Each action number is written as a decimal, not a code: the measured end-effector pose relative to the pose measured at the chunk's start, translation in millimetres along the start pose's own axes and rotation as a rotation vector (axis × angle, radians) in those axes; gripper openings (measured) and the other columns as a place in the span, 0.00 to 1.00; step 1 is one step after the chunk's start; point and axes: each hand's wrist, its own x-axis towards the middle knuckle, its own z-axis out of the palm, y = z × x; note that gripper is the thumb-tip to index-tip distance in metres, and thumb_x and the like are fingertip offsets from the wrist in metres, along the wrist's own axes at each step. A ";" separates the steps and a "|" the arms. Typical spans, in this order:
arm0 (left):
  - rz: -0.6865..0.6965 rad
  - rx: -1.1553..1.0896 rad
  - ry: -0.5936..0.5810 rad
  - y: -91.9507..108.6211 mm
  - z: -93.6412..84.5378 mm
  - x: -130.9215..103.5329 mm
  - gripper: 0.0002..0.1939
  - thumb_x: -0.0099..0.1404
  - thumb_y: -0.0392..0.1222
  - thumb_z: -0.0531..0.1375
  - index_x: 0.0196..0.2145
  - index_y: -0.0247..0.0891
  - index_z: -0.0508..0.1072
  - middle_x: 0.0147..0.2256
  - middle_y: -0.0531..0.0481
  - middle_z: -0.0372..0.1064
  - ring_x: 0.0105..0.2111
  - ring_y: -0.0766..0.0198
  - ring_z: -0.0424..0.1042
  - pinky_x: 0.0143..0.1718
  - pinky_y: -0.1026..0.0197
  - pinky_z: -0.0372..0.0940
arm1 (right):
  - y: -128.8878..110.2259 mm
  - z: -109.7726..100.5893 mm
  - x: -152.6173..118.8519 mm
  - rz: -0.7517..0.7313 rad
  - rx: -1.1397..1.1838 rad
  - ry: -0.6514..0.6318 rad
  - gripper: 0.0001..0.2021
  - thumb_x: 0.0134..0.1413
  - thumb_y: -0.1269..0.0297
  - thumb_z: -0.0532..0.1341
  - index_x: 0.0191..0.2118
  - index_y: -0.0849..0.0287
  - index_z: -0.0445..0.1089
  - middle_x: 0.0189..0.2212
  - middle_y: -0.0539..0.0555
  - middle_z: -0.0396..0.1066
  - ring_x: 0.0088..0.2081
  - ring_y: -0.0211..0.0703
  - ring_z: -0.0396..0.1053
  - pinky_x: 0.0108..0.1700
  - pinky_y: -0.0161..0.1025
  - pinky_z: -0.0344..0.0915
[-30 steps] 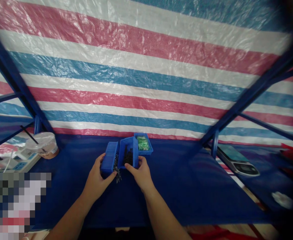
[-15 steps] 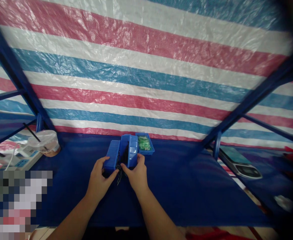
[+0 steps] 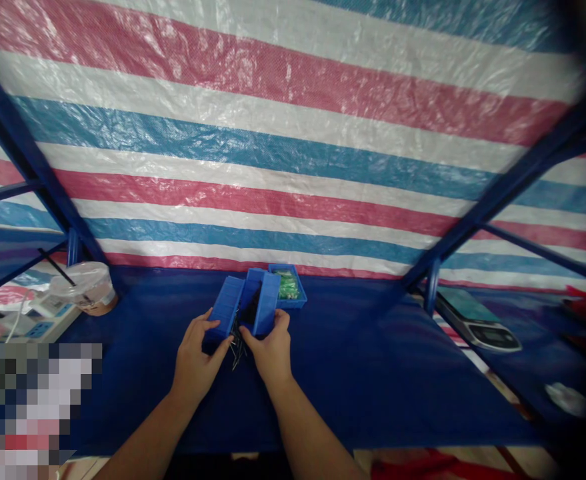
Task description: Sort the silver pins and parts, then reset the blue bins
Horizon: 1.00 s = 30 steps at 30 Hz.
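Left hand point(image 3: 193, 359) clamps the left blue bin point(image 3: 225, 303), right hand point(image 3: 273, 352) the right blue bin point(image 3: 267, 303), long axes forward, thin metallic pieces point(image 3: 236, 355) showing between their near ends.

Over the last second, the right blue bin point(image 3: 267, 303) was tipped further toward the left blue bin point(image 3: 225, 305) by the right hand point(image 3: 271, 341), and its dark contents point(image 3: 249, 309) were partly hidden; the left blue bin was slanted more, its far end turned rightward.
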 end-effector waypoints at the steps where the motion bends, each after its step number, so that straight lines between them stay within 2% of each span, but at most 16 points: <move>1: -0.007 -0.002 0.004 -0.6 0.3 -0.1 0.17 0.60 0.46 0.67 0.45 0.42 0.70 0.56 0.42 0.66 0.55 0.50 0.69 0.53 0.45 0.69 | 0.4 0.5 -0.5 -0.007 -0.001 0.003 0.32 0.42 0.57 0.72 0.50 0.57 0.57 0.39 0.55 0.74 0.37 0.49 0.76 0.40 0.42 0.71; 10: -0.145 -0.104 0.114 2.4 -1.5 0.8 0.18 0.59 0.49 0.67 0.43 0.40 0.70 0.55 0.40 0.66 0.56 0.48 0.68 0.49 0.46 0.71 | 4.4 4.0 -2.2 -0.062 -0.011 0.013 0.34 0.41 0.59 0.72 0.52 0.57 0.57 0.42 0.57 0.73 0.40 0.50 0.75 0.42 0.44 0.72; 15: -0.152 -0.126 0.115 0.9 -2.2 1.1 0.17 0.60 0.49 0.67 0.43 0.40 0.70 0.55 0.41 0.65 0.57 0.49 0.67 0.51 0.46 0.70 | 1.9 6.0 -3.9 -0.097 -0.028 -0.019 0.33 0.44 0.61 0.71 0.53 0.56 0.56 0.41 0.56 0.73 0.39 0.49 0.75 0.41 0.43 0.73; 23: -0.153 -0.101 0.125 1.4 -3.0 1.6 0.17 0.59 0.49 0.67 0.43 0.40 0.70 0.54 0.41 0.66 0.57 0.49 0.67 0.50 0.45 0.71 | 5.6 9.3 -3.0 -0.184 -0.107 -0.039 0.33 0.47 0.63 0.69 0.57 0.57 0.54 0.47 0.59 0.70 0.47 0.52 0.74 0.48 0.46 0.72; 30: -0.174 -0.107 0.122 1.2 -3.3 1.5 0.17 0.59 0.49 0.67 0.43 0.40 0.69 0.55 0.41 0.65 0.58 0.48 0.66 0.51 0.44 0.71 | 6.0 10.1 -1.9 -0.195 -0.095 -0.020 0.34 0.46 0.64 0.69 0.57 0.57 0.55 0.48 0.60 0.71 0.46 0.52 0.74 0.48 0.46 0.72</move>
